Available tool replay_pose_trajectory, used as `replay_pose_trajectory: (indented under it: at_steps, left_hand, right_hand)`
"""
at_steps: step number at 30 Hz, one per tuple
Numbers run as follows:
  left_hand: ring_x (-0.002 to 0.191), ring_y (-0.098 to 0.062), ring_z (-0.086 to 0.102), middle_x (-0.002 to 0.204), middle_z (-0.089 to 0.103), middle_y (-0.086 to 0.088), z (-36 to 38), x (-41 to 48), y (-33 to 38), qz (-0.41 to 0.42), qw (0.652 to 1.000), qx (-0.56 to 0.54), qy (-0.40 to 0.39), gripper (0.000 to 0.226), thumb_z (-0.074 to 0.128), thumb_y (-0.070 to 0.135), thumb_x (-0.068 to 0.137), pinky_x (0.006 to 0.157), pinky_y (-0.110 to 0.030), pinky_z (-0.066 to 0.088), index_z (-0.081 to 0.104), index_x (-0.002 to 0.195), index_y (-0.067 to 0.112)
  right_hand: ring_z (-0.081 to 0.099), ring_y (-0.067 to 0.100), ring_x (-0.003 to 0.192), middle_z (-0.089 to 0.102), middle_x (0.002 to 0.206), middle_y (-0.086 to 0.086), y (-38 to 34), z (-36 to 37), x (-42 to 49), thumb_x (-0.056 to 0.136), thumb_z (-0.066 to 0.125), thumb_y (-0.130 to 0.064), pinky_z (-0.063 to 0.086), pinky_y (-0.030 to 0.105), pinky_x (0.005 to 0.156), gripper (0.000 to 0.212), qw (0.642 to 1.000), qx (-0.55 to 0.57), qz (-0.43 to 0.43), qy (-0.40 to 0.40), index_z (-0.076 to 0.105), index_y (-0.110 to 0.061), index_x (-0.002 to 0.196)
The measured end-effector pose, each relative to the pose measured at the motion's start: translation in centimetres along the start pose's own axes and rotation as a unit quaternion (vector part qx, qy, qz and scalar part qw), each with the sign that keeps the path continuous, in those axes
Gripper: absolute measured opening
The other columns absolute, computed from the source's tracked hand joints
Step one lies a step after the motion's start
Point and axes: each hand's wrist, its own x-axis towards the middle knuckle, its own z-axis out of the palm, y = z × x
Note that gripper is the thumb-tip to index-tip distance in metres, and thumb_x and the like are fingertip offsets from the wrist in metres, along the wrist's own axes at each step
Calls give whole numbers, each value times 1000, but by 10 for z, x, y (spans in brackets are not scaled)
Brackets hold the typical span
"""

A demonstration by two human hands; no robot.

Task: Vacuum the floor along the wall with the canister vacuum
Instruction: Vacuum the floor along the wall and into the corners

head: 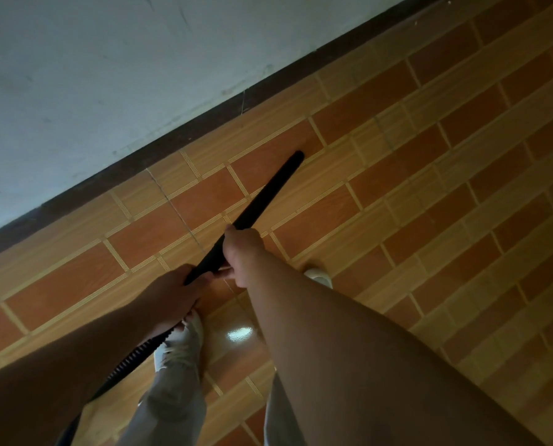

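While gripped by 2 bare hands, slants forward and down over the tiled floor (429,156): black vacuum wand (262,201), narrow tip above an orange tile, near the dark skirting (172,140) but apart from it; cannot tell whether touching the tile. Right hand (243,252) wrapped round the wand's middle, fingers curled about it. Left hand (175,291) just behind, closed round the wand's rear end, knuckles up. Ribbed black hose (133,358) running back from under the left hand, alongside the left forearm, toward the bottom edge. Pale wall (107,75) filling the upper left above the skirting. 2 white shoes below: left shoe (181,342) under the left wrist, right shoe (320,275) just beside the right forearm. Pale trousers (169,407) lower down. Bright glare spot (239,333) on the tile between the feet.
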Motion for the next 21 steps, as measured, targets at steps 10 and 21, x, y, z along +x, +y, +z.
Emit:
replay_pose_trajectory:
  at_steps: [10,21]
  left_hand:
    - [57,-19,55,74,57,-9,41,8,28,-23,997,-68,33,22,47,40,105,49,-29,49,56,111,20]
    - [62,-20,58,82,63,-11,67,24,75,-45,993,-85,75,25,42,44,105,54,-31,52,56,110,24]
  right_hand:
    - [59,22,78,63,122,13,-13,-31,17,108,47,-40,65,43,81,46,994,-84,-64,14,42,-10,143]
    - [64,27,103,61,125,12,-52,-74,35,108,50,-39,59,33,77,48,983,-160,-86,-27,42,-8,143]
